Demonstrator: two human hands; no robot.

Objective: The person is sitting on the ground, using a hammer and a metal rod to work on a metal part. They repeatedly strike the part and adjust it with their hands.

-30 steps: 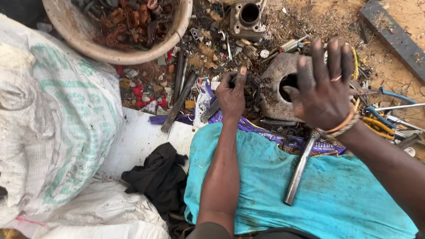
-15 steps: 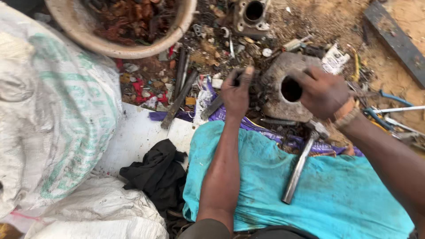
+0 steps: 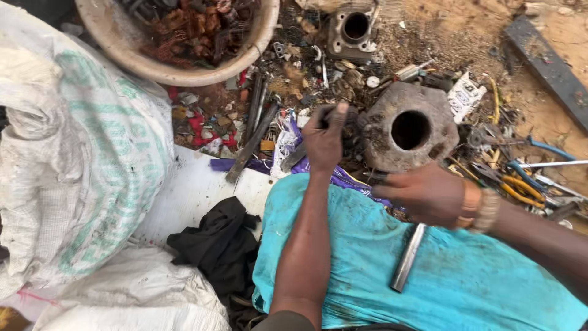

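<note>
L hand [image 3: 324,138] stretched fwd, fingers closed on dark scrap piece [image 3: 327,116] beside holed metal block [image 3: 409,127]; R hand [image 3: 425,195] low over teal cloth [image 3: 465,282], grip can't tell.

Two hands – left hand [image 3: 324,140], right hand [image 3: 427,195], two woven sacks [image 3: 73,159], one basin [image 3: 184,70], one metal bar [image 3: 408,257], one turquoise cloth [image 3: 453,288]

Right hand [image 3: 429,195] motion-blurred, hiding metal bar [image 3: 407,258] top; basin [image 3: 184,70] cut by top edge.
</note>
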